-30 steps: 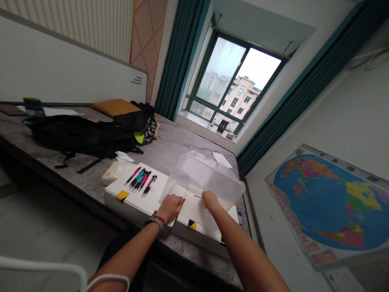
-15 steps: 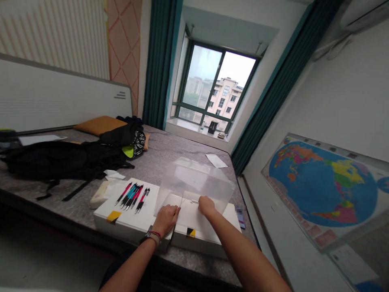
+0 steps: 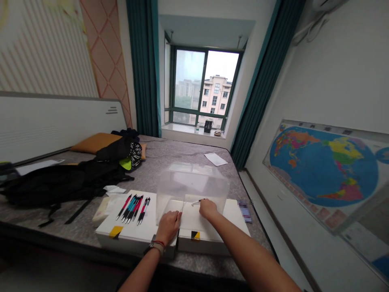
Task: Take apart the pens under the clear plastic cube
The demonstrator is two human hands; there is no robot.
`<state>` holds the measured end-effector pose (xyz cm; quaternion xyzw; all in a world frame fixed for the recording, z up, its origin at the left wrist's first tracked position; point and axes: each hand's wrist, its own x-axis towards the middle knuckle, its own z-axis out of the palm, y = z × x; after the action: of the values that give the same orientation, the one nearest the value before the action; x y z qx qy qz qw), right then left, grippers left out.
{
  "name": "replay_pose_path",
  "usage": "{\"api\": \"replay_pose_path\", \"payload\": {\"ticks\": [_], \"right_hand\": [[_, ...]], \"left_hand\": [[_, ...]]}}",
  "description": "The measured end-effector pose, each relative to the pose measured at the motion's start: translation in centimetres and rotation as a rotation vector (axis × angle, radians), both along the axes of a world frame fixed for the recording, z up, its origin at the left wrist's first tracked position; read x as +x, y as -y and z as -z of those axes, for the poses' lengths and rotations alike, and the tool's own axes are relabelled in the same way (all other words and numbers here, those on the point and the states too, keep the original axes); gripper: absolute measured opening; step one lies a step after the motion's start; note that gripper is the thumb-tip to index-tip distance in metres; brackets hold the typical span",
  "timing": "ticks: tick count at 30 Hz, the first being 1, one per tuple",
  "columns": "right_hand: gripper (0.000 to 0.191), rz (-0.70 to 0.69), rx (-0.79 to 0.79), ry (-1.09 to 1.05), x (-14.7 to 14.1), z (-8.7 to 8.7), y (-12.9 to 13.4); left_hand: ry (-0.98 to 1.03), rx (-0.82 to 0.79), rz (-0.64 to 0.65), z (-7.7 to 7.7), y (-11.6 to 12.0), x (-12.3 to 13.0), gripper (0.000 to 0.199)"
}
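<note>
Grey marbled bed surface point(image 3: 173, 150), set below a green-framed window point(image 3: 190, 81); world map point(image 3: 316, 166) mounted on the wall at right. Black backpack point(image 3: 60, 182) and orange cushion point(image 3: 94, 142) laid at far left; white paper sheet point(image 3: 215, 159) placed beyond the work.

Two white boxes, stood side by side near the front edge: left white box point(image 3: 130, 245) and right white box point(image 3: 200, 246). Row of pens point(image 3: 132, 209), red, teal and black, laid on the left one. Translucent plastic box point(image 3: 194, 180), rested across both.

Left hand point(image 3: 168, 227): fingers curled, set at the plastic box's near left part; whether anything is gripped cannot be told. Right hand point(image 3: 209, 209): fingers closed in a pinch, by which a slim pen-like item point(image 3: 197, 202) is held, its free end pointed left, over the right white box and seen against the plastic box; whether it lies within the walls cannot be made out.

Changes noted: the view has been levelled over the last second, while the hands, plastic box and pens are left in much the same arrangement. By judgement, the item is being worked in place and its grip has not been given up.
</note>
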<state>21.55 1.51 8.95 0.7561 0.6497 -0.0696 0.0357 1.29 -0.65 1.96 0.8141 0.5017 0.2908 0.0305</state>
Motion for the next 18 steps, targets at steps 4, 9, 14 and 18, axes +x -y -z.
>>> {"api": "replay_pose_path", "payload": {"ticks": [4, 9, 14, 18], "right_hand": [[0.031, -0.024, 0.001, 0.024, 0.2, 0.1, -0.2], [0.034, -0.049, -0.007, 0.039, 0.5, -0.2, -0.9], [0.036, -0.098, -0.035, 0.065, 0.3, -0.7, -2.0], [0.033, -0.140, -0.070, 0.074, 0.1, -0.7, -2.8]], "left_hand": [[-0.005, 0.013, 0.003, 0.1, 0.0, 0.1, 0.041], [-0.005, 0.008, 0.003, 0.1, 0.0, 0.0, 0.041], [-0.008, 0.006, -0.009, 0.1, 0.0, 0.0, 0.041], [-0.009, 0.001, -0.012, 0.2, -0.1, 0.0, 0.042]]}}
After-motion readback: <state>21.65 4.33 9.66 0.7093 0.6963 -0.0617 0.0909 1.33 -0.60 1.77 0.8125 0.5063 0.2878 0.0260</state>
